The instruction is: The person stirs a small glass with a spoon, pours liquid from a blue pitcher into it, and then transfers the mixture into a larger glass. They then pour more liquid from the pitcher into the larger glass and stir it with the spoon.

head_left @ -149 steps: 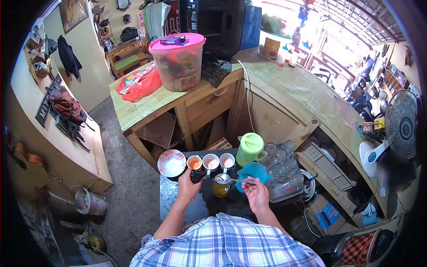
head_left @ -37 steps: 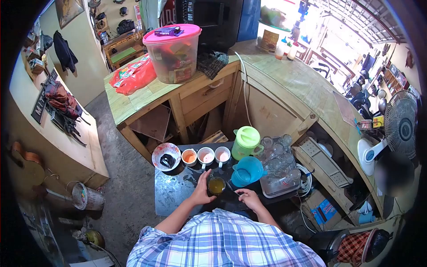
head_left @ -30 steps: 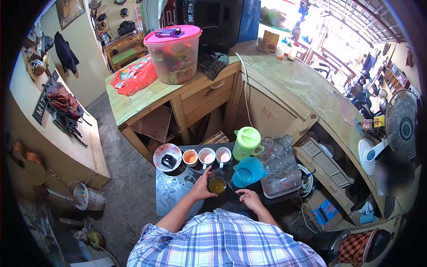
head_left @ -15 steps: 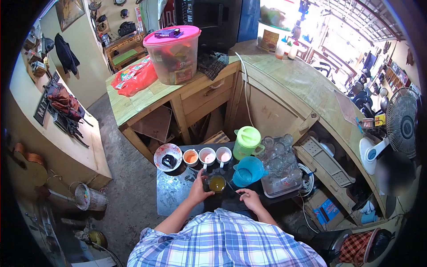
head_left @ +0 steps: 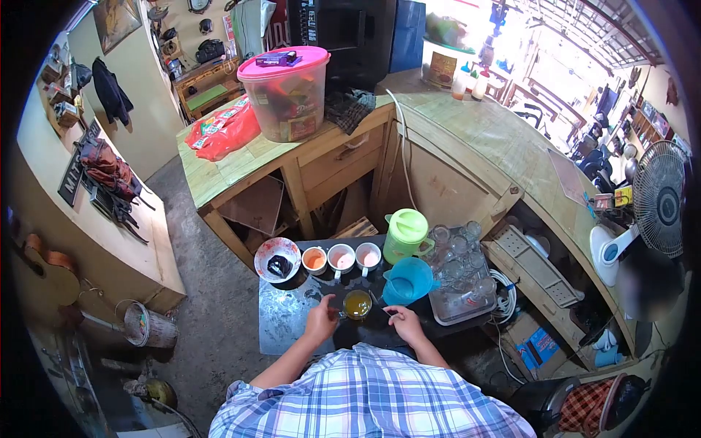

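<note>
A clear glass mug (head_left: 358,305) of yellowish liquid stands on the dark low table (head_left: 292,321) in front of me. My left hand (head_left: 320,321) is closed at its left side, where the handle is. To the right of the mug, my right hand (head_left: 405,323) pinches a thin spoon (head_left: 379,304) whose end points toward the mug. Behind the mug stand three white cups, a left one (head_left: 315,260), a middle one (head_left: 341,258) and a right one (head_left: 368,256), with orange and pinkish contents. A blue pitcher (head_left: 409,282) is just beyond my right hand.
A bowl (head_left: 277,260) holding a dark bag sits at the table's left. A green jug (head_left: 407,235) stands behind the blue pitcher, beside a tray (head_left: 461,314) of upturned glasses. Farther off, a wooden counter (head_left: 307,164) carries a pink-lidded tub (head_left: 285,95); a fan (head_left: 661,197) is at right.
My left hand has moved down from the mug's upper left side, its fingers now drawn together at the handle. My right hand has shifted slightly left and down with the spoon.
</note>
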A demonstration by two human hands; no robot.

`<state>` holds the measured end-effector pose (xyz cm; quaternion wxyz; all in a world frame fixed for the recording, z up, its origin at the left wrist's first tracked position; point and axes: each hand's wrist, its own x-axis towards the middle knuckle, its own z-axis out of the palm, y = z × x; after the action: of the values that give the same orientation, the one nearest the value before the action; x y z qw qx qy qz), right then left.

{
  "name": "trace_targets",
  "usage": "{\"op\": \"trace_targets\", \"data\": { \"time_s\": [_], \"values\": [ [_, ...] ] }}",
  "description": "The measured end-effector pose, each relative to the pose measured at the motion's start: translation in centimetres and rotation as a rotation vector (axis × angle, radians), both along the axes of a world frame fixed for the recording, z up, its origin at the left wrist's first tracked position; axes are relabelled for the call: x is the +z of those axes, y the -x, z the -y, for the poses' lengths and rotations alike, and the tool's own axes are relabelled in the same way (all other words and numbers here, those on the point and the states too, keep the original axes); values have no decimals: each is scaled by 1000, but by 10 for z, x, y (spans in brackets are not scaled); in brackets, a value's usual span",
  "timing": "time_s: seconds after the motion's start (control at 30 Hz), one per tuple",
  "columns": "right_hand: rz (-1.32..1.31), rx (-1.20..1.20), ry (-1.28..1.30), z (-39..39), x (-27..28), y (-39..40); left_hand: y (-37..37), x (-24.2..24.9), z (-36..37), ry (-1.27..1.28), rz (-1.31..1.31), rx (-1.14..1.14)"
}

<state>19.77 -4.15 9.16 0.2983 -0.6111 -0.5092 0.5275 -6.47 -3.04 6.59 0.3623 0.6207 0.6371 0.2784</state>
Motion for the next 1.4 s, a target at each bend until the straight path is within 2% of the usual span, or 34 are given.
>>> {"op": "trace_targets", "data": {
  "time_s": [0.1, 0.2, 0.3, 0.47, 0.57, 0.63, 0.73, 0.87, 0.97, 1.03, 1.13, 1.17, 1.23, 1.37, 1.4],
  "values": [
    [-68, -9, 21, 7, -19, -10, 1, -1, 4, 51, 122, -20],
    [-111, 4, 89, 13, -16, -14, -4, 10, 7, 186, 61, -26],
    [-87, -38, -15, 4, -9, 2, -13, -10, 7, 241, 161, -37],
    [-82, -14, 21, 12, -15, -6, -5, -19, -2, 312, 151, -62],
    [-113, -20, 78, 16, -12, -3, -3, -13, -10, 288, 34, -41],
    [-127, -59, 24, 10, -12, 7, -5, -19, -17, 15, 139, -148],
    [-130, -52, 47, 10, -12, 7, -12, -20, -28, -42, 283, -261],
    [-138, -3, 49, 24, -15, -2, -11, -20, -29, -54, 389, -301],
    [-112, -36, 43, 20, -22, 6, -18, -14, -24, 43, 464, -225],
    [-189, -84, 99, 10, -15, 13, -24, -12, -21, -23, 252, -150],
    [-282, -108, 159, 7, -14, 13, -33, -2, -15, -170, 177, -67],
    [-227, -65, 167, 11, -14, 9, -31, -3, -15, -172, 177, -66],
    [-192, -27, 227, 16, -2, 4, -25, -11, -17, -84, 498, -97],
    [-303, -75, 208, 12, -7, 12, -24, -18, -17, -69, 488, -81],
    [-302, -74, 211, 10, -7, 15, -27, -12, -17, -55, 346, -70]
  ]
}}
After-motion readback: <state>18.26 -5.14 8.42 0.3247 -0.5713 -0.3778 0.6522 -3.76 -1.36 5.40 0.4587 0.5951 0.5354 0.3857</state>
